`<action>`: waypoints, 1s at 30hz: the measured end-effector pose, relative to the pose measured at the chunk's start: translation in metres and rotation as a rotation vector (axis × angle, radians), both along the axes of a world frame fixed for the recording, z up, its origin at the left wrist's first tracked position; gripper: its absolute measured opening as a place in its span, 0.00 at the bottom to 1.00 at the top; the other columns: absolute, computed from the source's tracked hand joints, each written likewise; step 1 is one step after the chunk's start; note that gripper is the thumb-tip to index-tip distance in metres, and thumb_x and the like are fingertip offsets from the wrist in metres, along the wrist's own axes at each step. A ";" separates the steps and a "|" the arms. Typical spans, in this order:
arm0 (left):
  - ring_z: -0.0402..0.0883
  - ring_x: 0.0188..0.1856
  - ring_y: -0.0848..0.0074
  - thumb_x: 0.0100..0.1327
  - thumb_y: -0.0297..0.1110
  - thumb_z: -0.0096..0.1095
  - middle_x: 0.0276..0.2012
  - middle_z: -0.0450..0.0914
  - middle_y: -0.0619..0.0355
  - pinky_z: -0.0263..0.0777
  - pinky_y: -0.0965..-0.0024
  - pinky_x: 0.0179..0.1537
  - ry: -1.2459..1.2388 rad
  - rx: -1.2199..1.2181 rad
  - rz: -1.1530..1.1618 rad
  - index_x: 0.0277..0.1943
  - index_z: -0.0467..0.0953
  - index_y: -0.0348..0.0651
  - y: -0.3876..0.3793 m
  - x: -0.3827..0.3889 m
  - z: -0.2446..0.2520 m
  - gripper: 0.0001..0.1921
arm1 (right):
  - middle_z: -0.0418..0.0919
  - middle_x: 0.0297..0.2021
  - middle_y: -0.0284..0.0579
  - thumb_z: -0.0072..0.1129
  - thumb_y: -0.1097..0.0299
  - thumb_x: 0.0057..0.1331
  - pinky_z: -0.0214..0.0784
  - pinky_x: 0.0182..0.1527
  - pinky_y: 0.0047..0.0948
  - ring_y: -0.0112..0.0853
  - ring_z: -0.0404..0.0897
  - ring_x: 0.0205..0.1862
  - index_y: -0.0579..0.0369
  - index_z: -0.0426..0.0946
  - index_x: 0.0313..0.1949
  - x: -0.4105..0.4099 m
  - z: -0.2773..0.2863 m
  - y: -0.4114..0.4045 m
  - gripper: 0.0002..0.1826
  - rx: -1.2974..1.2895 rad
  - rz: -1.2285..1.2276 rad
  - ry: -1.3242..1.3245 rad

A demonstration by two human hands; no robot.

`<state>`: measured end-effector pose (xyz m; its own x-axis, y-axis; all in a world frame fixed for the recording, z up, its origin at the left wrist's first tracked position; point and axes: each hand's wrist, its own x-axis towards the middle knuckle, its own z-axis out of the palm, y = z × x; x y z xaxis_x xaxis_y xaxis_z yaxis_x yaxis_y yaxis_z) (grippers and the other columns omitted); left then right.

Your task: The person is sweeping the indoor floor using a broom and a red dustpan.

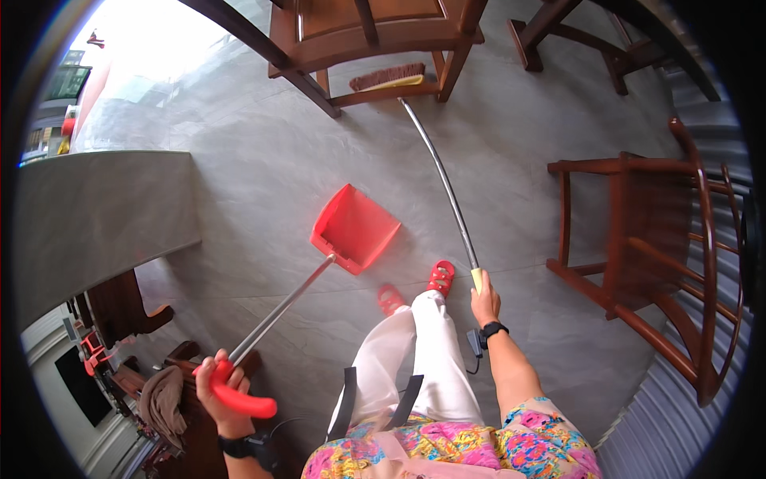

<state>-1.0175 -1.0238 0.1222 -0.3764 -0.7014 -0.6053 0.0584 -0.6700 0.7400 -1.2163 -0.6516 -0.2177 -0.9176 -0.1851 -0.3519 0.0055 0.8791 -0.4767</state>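
Note:
My left hand (222, 389) grips the red handle of a long-handled dustpan. Its red pan (355, 230) lies ahead of my feet on the grey floor, at the end of a metal pole (281, 311). In my right hand (485, 301) is the pale yellow grip of a broom, whose metal shaft (443, 176) runs forward. The broom head (388, 78), with brown bristles and a yellow back, is under a wooden chair, just beyond its low front rail. That rail hides the joint between shaft and head.
The wooden chair (374, 45) stands straight ahead over the broom head. Another wooden chair (649, 227) is at right, beside a grey pleated curtain (664, 413). More wooden furniture (574, 36) stands at far right. A grey block-like surface (114, 209) juts in from the left. A brown cloth (163, 407) hangs at lower left.

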 end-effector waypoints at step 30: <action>0.70 0.26 0.81 0.53 0.31 0.53 0.26 0.73 0.61 0.65 0.80 0.27 -0.063 -0.039 0.035 0.31 0.70 0.41 -0.034 -0.032 0.006 0.05 | 0.74 0.29 0.58 0.56 0.74 0.47 0.65 0.36 0.43 0.54 0.72 0.35 0.60 0.64 0.36 0.056 0.324 0.175 0.16 0.210 0.125 -0.319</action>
<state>-1.0495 -1.0579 0.1282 -0.3132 -0.7370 -0.5990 0.0342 -0.6390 0.7684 -1.1604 -0.4761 0.1064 -0.7309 -0.1821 -0.6577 0.0107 0.9605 -0.2779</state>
